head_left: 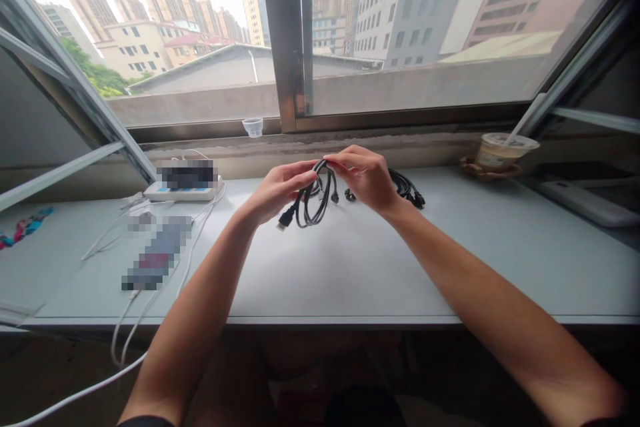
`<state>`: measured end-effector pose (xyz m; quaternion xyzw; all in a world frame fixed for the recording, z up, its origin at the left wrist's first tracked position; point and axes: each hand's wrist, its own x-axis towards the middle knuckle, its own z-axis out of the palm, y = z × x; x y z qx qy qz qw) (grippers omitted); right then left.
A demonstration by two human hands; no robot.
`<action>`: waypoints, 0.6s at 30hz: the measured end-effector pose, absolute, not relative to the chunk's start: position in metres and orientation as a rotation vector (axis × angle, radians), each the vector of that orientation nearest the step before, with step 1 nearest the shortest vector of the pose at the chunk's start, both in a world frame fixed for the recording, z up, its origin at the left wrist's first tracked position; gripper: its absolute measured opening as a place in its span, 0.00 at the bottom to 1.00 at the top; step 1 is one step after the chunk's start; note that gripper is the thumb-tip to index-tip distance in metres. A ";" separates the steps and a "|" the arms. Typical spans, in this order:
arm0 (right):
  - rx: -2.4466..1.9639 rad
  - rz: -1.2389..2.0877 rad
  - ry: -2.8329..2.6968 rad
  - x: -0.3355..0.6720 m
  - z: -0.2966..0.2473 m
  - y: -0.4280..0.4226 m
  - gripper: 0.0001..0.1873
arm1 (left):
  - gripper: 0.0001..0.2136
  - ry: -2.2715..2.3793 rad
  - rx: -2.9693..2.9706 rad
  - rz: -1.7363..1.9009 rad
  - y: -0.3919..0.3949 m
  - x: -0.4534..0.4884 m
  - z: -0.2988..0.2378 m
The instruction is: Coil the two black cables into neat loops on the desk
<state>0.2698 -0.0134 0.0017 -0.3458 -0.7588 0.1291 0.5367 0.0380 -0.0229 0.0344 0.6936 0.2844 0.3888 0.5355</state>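
My left hand [283, 190] and my right hand [363, 177] hold a coiled black cable [314, 203] up just above the white desk. Its loops hang between my hands, and a black plug [287, 218] dangles below my left hand. Both hands grip the top of the coil, with the fingers partly hiding it. To the right of my right hand, a second bunch of black cables [407, 188] lies on the desk, close to my wrist.
A white power strip [187, 187] with white cords and a blurred, flat device [157, 253] lie left. A plastic cup with a straw [503, 152] stands right, beside a white slab-like device [585, 203]. The desk's front edge [250, 321] runs below my forearms; open windows stand behind.
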 end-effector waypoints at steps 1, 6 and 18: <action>-0.819 0.275 -1.816 0.272 0.000 -0.015 0.16 | 0.25 0.641 1.603 0.909 -0.024 0.037 0.033; -0.733 0.242 -1.883 0.279 -0.012 -0.021 0.14 | 0.22 0.621 1.637 0.921 -0.025 0.041 0.015; -0.835 0.108 -1.768 0.280 -0.043 -0.016 0.13 | 0.12 0.856 2.209 1.449 -0.023 0.049 -0.013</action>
